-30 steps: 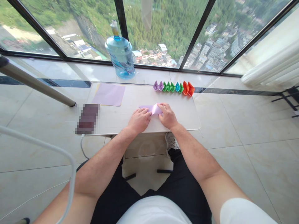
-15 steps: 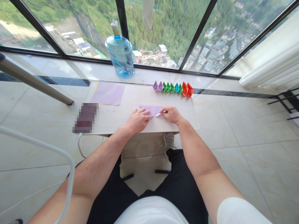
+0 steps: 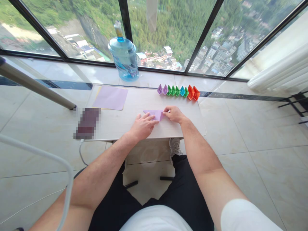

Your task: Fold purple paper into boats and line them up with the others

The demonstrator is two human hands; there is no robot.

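A folded lilac paper (image 3: 154, 114) lies near the front middle of the small white table (image 3: 120, 123). My left hand (image 3: 142, 126) rests flat on the paper's near left part, fingers stretched out. My right hand (image 3: 173, 114) pinches the paper's right corner against the table. A stack of flat sheets, lilac on top (image 3: 111, 97), lies at the table's back left. A row of several small folded paper boats (image 3: 178, 90), purple, green, blue and red, stands along the back edge.
A large blue water jug (image 3: 124, 57) stands on the sill behind the table. A blurred dark rectangular thing (image 3: 87, 123) sits at the table's left edge. A metal pole (image 3: 36, 85) slants at the left. Tiled floor surrounds the table.
My right hand has gone from lying on the paper to pinching its right corner and folding it over. My left hand slid slightly nearer and flattened.
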